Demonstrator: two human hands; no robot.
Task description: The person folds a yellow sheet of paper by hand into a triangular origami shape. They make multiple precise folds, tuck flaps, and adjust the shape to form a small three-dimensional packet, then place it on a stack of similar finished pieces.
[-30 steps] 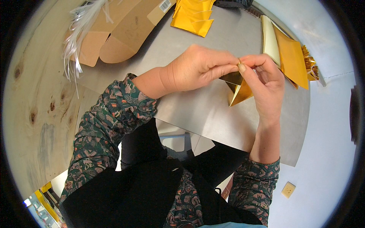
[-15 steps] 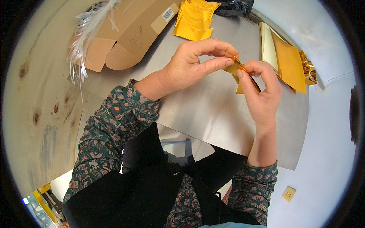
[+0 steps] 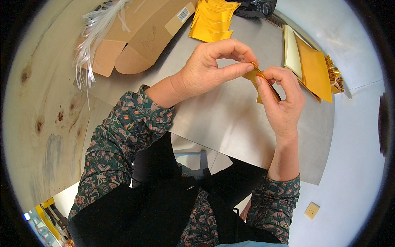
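Observation:
Above the metal table, a folded piece of gold paper [image 3: 251, 77] is held between my two hands, seen nearly edge-on. My left hand [image 3: 204, 67] pinches its upper left corner between thumb and fingertips. Along the right edge, my right hand [image 3: 284, 99] grips it with the thumb in front and the index finger bent behind. The inner side of the paper is mostly hidden by my fingers. Beyond my left hand lies an overlapping pile of folded gold pieces [image 3: 214, 22]. Flat gold sheets [image 3: 316, 70] lie to the right of my right hand.
A cardboard box [image 3: 142, 39] stands at the back left, with white plastic strips [image 3: 96, 37] draped over it. A black plastic bag [image 3: 255, 7] sits at the far edge. Cream sheets [image 3: 291, 51] and a bundle of gold pieces [image 3: 334, 74] lie right on the metal table [image 3: 214, 119].
Both hands keep their hold on the gold paper, with only a slight shift of the fingers. The view has moved a little; the surroundings stay the same.

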